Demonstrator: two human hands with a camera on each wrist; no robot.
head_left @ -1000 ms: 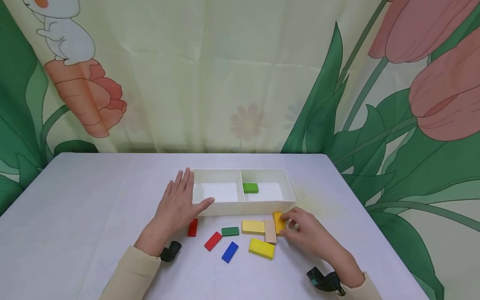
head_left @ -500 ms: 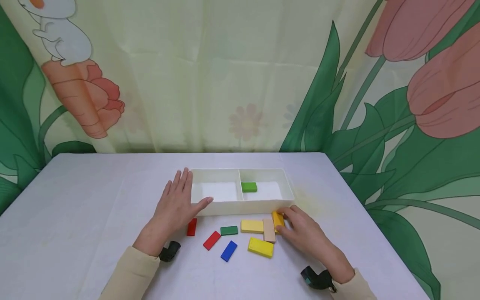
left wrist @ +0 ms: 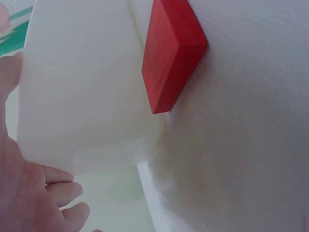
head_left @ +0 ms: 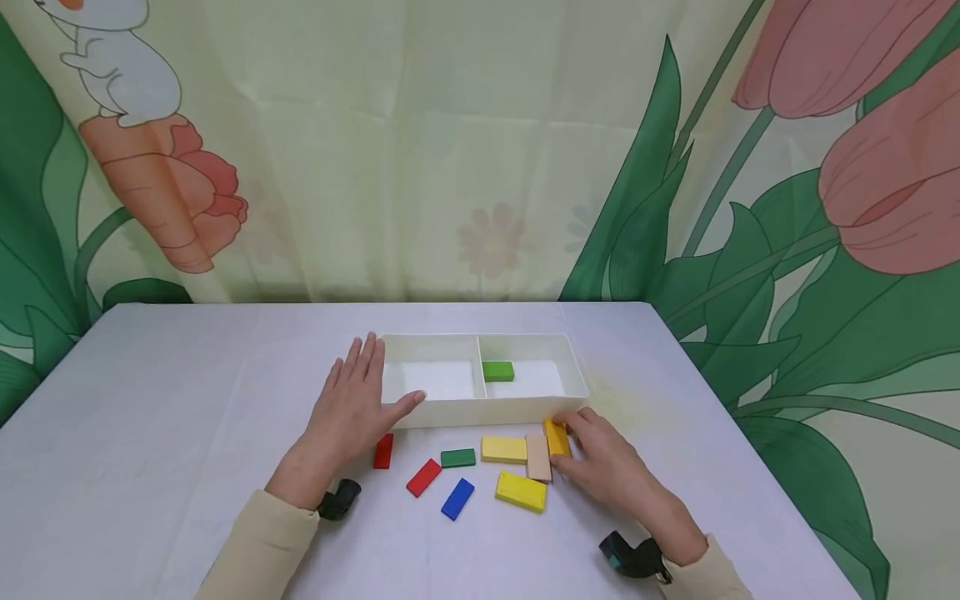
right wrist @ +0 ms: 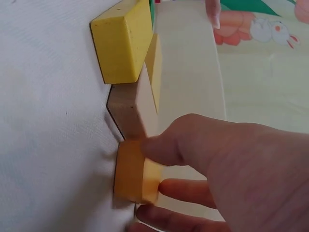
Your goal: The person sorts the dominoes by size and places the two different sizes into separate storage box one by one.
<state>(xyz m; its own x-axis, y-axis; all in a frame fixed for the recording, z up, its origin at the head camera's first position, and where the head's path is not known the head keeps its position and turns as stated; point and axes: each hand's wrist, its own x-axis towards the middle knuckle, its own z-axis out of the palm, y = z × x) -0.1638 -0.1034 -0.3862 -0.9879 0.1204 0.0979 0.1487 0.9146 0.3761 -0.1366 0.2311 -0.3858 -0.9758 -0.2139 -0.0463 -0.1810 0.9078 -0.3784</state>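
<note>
My left hand point(head_left: 348, 417) lies with straight fingers along the left end of a white two-compartment box point(head_left: 450, 414), its thumb over the front rim. In the left wrist view a red block point(left wrist: 171, 53) lies beside the box wall point(left wrist: 82, 92). At the box's front right corner, my right hand point(head_left: 615, 458) pinches an orange-yellow block point(head_left: 555, 437) between thumb and fingers. That orange block point(right wrist: 129, 171) still rests on the table in the right wrist view. Left of it are a plain wooden block point(head_left: 537, 457) and a pale yellow block point(head_left: 504, 450).
A light green block point(head_left: 498, 372) lies in the right compartment. In front of the box are a dark green block point(head_left: 457, 458), red blocks point(head_left: 423, 478), a blue block point(head_left: 457, 499) and a bright yellow block point(head_left: 521, 492). A white cloth covers the table point(head_left: 165, 433).
My right thumb and fingers have moved left and closed onto the orange-yellow block. My left hand keeps its place on the box, and the other blocks lie as before.
</note>
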